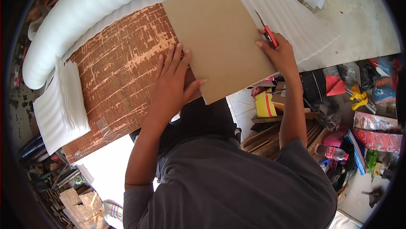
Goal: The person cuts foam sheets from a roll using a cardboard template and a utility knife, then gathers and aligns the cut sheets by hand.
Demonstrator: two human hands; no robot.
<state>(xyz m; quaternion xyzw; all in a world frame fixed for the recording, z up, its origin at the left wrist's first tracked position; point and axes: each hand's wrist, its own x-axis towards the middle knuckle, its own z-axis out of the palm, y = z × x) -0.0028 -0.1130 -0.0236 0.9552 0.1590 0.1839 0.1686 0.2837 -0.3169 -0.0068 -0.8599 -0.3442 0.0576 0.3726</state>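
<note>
A flat brown cardboard sheet (218,39) lies across a worn brown wooden tabletop (120,77) and over white ribbed foam sheeting (296,22). My left hand (171,81) presses flat on the cardboard's left edge, fingers spread. My right hand (277,51) holds red-handled scissors (267,32) at the cardboard's right edge, blades pointing away from me along that edge.
A thick roll of white foam (84,13) curves along the table's far left side. A stack of cut white foam pieces (61,106) sits at the table's left end. Packets, a plastic bottle (332,151) and wooden slats clutter the floor at right.
</note>
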